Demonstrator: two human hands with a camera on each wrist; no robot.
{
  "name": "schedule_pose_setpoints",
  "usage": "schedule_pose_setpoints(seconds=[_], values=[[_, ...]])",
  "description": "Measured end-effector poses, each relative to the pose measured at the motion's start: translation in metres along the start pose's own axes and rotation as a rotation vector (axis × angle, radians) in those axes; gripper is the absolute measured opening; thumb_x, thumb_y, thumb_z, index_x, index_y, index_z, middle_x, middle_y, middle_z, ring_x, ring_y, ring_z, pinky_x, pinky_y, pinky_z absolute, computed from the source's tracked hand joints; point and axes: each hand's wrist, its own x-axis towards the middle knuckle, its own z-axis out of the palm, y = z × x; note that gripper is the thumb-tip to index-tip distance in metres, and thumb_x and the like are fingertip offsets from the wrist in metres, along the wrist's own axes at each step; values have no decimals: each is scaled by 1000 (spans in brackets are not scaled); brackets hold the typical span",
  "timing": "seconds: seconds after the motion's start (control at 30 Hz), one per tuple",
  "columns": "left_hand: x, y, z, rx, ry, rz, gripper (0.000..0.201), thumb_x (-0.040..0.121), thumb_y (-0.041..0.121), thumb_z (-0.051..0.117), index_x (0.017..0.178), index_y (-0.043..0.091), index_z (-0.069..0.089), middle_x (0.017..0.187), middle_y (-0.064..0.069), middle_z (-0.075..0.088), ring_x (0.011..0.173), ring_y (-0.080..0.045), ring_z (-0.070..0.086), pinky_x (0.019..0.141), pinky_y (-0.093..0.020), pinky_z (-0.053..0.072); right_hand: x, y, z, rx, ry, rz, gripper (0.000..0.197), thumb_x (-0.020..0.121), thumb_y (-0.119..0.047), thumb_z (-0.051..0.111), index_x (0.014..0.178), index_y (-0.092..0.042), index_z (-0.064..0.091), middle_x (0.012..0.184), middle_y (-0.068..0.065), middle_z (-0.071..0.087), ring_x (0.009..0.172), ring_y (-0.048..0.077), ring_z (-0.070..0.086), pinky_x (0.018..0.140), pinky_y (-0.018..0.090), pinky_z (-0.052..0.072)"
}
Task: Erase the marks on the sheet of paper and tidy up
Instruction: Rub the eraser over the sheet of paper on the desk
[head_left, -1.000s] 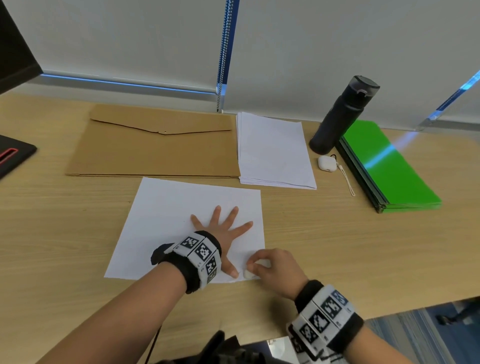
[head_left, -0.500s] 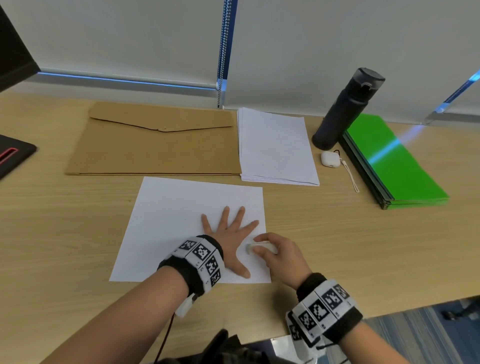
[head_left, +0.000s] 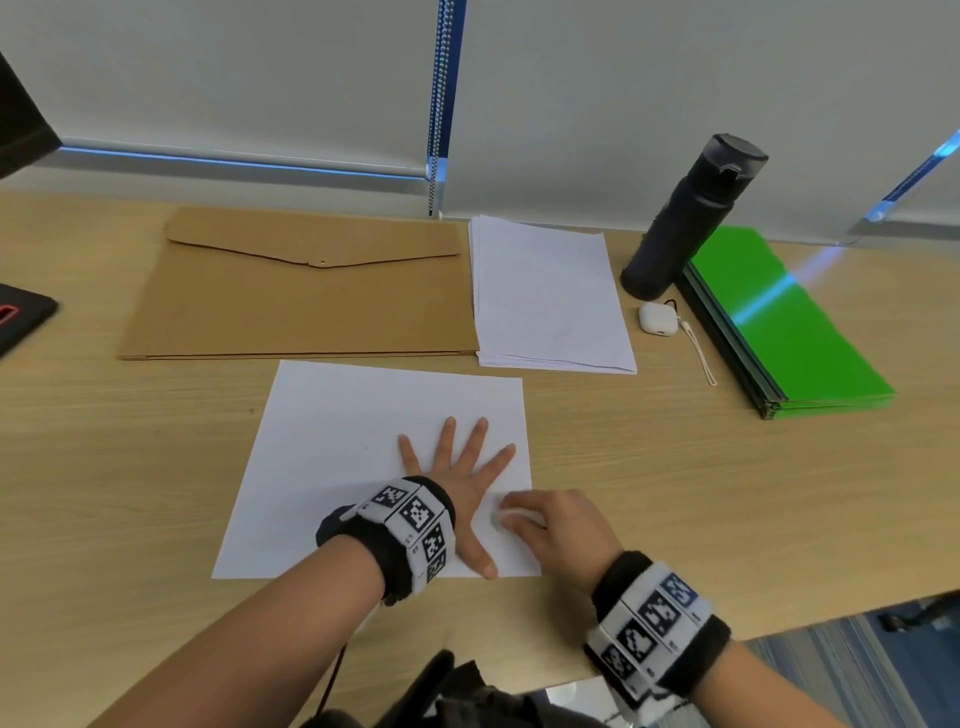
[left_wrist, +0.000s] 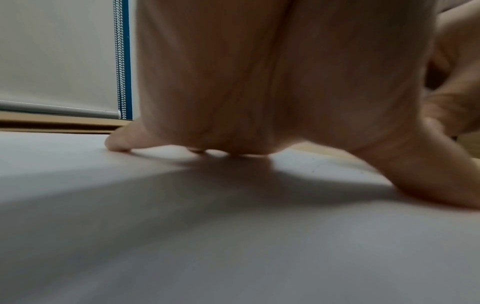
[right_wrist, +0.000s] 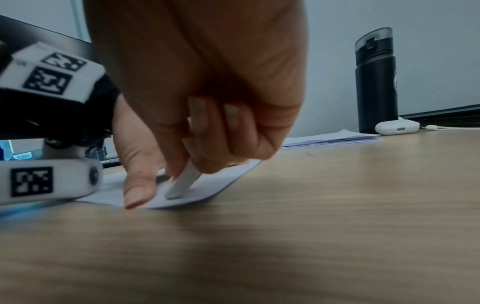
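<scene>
Mid-erasing, lower centre of the head view: left hand (head_left: 462, 483) spread flat, fingers straight, pinning the sheet of paper (head_left: 337, 457) to the desk (head_left: 104, 467); right hand (head_left: 561, 530) pinching a white eraser (right_wrist: 182, 183) onto the sheet's lower right corner. No marks discernible elsewhere; tidying apparently not yet begun.

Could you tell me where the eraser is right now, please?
The eraser is pinched in the right hand, pressed onto the sheet's near right corner, beside the left hand's thumb.
</scene>
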Motion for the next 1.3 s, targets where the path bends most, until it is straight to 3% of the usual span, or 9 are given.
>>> schedule_pose_setpoints(seconds=[0.13, 0.3, 0.47, 0.67, 0.83, 0.93, 1.03, 1.2, 1.3], values=[[0, 1, 0, -9, 1, 0, 132, 65, 63, 74, 140, 37, -32, 143, 0, -48, 131, -36, -41, 96, -77, -12, -10, 4, -6, -55, -163, 13, 24, 89, -31, 55, 107, -22, 69, 108, 1, 69, 99, 17, 61, 86, 27, 45], [1, 1, 0, 12, -1, -10, 132, 65, 64, 73, 140, 37, -33, 143, 0, -48, 132, -37, -40, 96, -77, -10, 8, -2, 1, 41, 29, 68, 24, 90, -30, 54, 107, -23, 69, 107, 0, 70, 98, 17, 63, 81, 24, 45], [0, 2, 1, -1, -3, -9, 133, 65, 62, 74, 140, 37, -32, 143, 0, -48, 132, -36, -41, 95, -77, -12, -13, 5, -2, -12, -150, 51, 24, 88, -29, 56, 106, -20, 69, 111, 1, 68, 103, 17, 61, 90, 27, 44], [1, 3, 2, 13, 10, -21, 133, 64, 63, 74, 140, 38, -32, 143, 1, -48, 132, -37, -40, 95, -77, -11, 11, 0, -2, 89, 24, 123, 24, 88, -31, 57, 107, -22, 69, 112, 0, 69, 104, 17, 60, 90, 27, 45], [0, 3, 2, -1, 6, -12, 134, 64, 62, 75, 140, 38, -32, 143, 0, -48, 132, -36, -41, 94, -77, -13, -13, 9, -2, -18, -179, 48, 24, 87, -31, 58, 106, -22, 70, 113, -2, 68, 103, 13, 60, 88, 22, 42], [1, 3, 3, 19, 8, -21, 134, 64, 64, 74, 139, 38, -33, 143, 0, -48, 132, -36, -41, 95, -77, -11, 6, 4, -9, 17, -108, 61, 21, 86, -31, 59, 103, -23, 70, 108, -1, 69, 94, 12, 59, 82, 22, 41], [1, 3, 2, 19, 9, -24, 133, 63, 64, 74, 139, 38, -33, 143, 1, -48, 132, -36, -40, 95, -77, -10, 7, 5, -2, 100, 11, 96, 25, 87, -33, 58, 108, -24, 69, 111, -2, 70, 102, 13, 61, 89, 25, 46], [-1, 2, 2, 2, 9, -18, 134, 63, 63, 75, 140, 38, -32, 144, 1, -47, 132, -35, -40, 94, -77, -12, -21, 12, 0, 10, -157, 39, 25, 88, -31, 57, 109, -23, 68, 113, -2, 68, 107, 14, 60, 91, 23, 42], [-1, 3, 2, 14, 10, -19, 133, 64, 63, 74, 140, 38, -32, 144, 1, -47, 132, -35, -40, 96, -77, -11, -1, 5, -5, 13, -109, 54, 24, 88, -32, 57, 107, -23, 69, 111, 1, 69, 101, 17, 61, 88, 26, 44]])
